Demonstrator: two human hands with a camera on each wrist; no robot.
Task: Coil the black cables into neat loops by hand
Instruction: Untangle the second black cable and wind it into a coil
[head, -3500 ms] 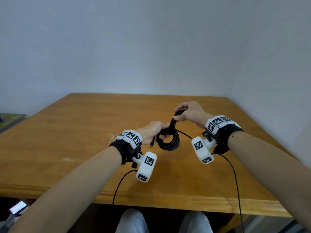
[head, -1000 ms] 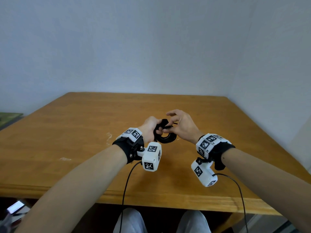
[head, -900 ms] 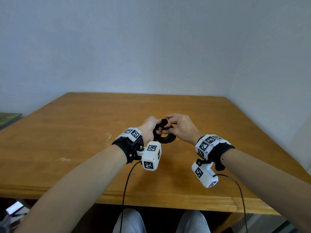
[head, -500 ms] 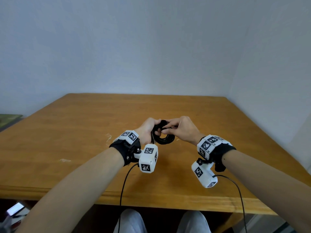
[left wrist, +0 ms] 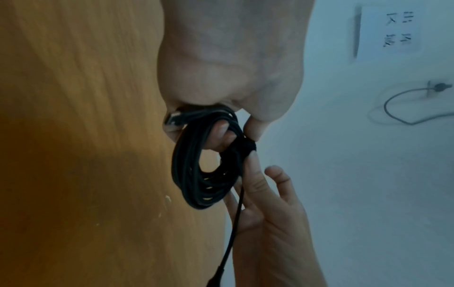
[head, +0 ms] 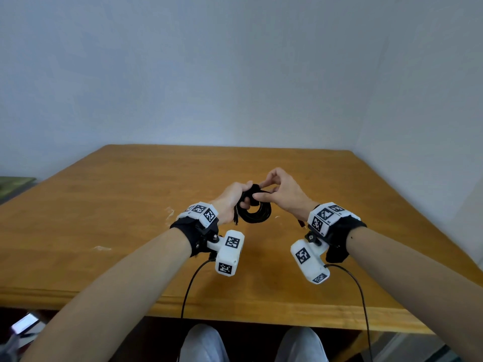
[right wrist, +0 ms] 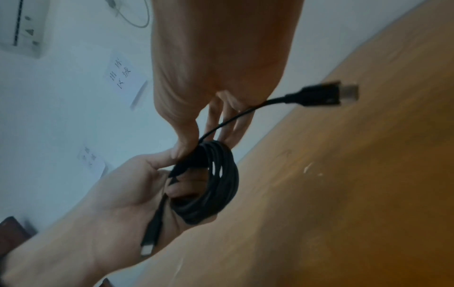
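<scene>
Holding a coiled black cable [head: 254, 214] in the air above a wooden table [head: 109, 205], two bare hands meet near the middle of the tabletop. On the left, the left hand [head: 232, 202] has its fingers curled through the small round coil, gripping the bundled loops; one metal plug [left wrist: 173, 118] lies against its palm. At the centre, the coil hangs just below both hands, clear of the wood. On the right, the right hand [head: 283, 192] pinches the top of the coil between thumb and forefinger, its other fingers loosely spread. A short free end with a second plug [right wrist: 329, 94] sticks out past the right hand. Both wrists wear black straps carrying white marker-covered cameras [head: 228, 253].
</scene>
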